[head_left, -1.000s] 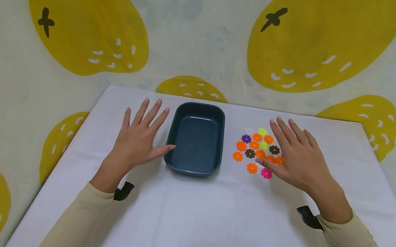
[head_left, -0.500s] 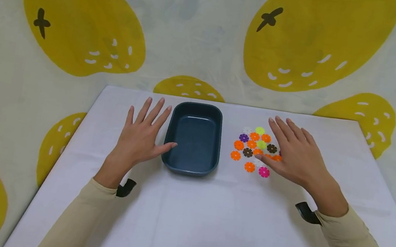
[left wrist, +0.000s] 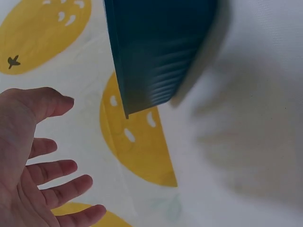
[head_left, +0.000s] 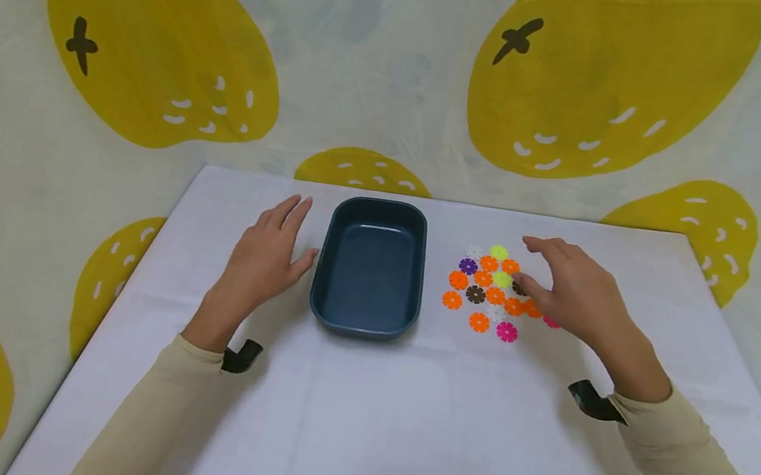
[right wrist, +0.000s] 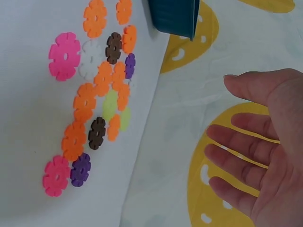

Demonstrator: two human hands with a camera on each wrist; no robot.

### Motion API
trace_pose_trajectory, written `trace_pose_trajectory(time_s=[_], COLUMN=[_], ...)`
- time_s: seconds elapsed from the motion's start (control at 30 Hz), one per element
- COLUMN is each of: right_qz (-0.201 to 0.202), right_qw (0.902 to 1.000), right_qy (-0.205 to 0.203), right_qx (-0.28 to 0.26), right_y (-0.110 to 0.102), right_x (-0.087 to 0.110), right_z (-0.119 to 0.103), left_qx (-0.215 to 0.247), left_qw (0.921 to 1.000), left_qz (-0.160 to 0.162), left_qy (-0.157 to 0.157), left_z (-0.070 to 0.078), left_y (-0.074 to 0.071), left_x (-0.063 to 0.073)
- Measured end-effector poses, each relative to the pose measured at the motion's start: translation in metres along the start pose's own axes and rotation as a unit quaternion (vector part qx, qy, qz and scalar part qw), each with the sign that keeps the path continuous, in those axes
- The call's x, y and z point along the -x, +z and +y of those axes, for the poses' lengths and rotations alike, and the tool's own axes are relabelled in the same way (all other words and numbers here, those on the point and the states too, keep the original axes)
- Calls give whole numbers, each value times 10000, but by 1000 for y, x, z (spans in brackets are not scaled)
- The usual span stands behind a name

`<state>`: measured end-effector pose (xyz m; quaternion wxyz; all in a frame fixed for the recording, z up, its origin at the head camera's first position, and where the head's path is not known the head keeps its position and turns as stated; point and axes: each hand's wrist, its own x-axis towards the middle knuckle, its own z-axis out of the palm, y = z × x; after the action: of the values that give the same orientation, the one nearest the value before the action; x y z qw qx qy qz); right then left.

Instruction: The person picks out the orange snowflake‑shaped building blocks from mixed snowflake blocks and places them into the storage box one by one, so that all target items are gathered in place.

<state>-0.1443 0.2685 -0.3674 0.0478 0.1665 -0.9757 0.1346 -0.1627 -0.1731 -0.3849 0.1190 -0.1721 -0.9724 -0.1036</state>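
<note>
A dark blue rectangular tray [head_left: 362, 323] with raised walls lies on the white table. To its left hovers my left hand [head_left: 265, 254], fingers relaxed and slightly bent, thumb close to the tray's wall; the left wrist view shows this palm [left wrist: 19, 175] holding nothing. Right of the tray, flat flower-shaped plastic discs [head_left: 495, 295] in orange, yellow, brown, purple, pink and white are spread in a loose cluster. My right hand [head_left: 582, 292] is held above the cluster's right side, thumb and fingers apart with nothing between them, and covers some discs in the head view.
The white cloth-covered table [head_left: 355, 427] ends at a back edge just behind the tray. Beyond it hangs a pale cloth [head_left: 388, 70] printed with big yellow fruit shapes. Black straps [head_left: 597, 402] show at both wrists.
Both hands were spread flat with straight fingers; now their fingers bend a little. The left thumb has drawn back from over the tray's edge. Tray and discs stay put.
</note>
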Motion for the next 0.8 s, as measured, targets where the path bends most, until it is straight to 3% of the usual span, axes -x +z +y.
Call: trace_pose_trajectory(time_s=[0.2, 0.33, 0.6, 0.8], right_qz=[-275, -270, -475, -636], right_qw=[9982, 9942, 9742, 9594], right_qy=[247, 295, 541, 600], right_qx=[-480, -999, -2140, -2682], right_y=[-6, -8, -13, -14], right_x=[-7, -10, -11, -14], right_z=[4, 6, 9, 13], left_qx=[786, 1477, 2440, 3075], left_qw=[9958, 9865, 9614, 9345], left_qz=[77, 50, -187, -511], left_qy=[-463, -710, -1257, -1722], left_z=[-3, -5, -5, -7], left_y=[1, 1, -1, -2], left_x=[-1, -2, -6, -10])
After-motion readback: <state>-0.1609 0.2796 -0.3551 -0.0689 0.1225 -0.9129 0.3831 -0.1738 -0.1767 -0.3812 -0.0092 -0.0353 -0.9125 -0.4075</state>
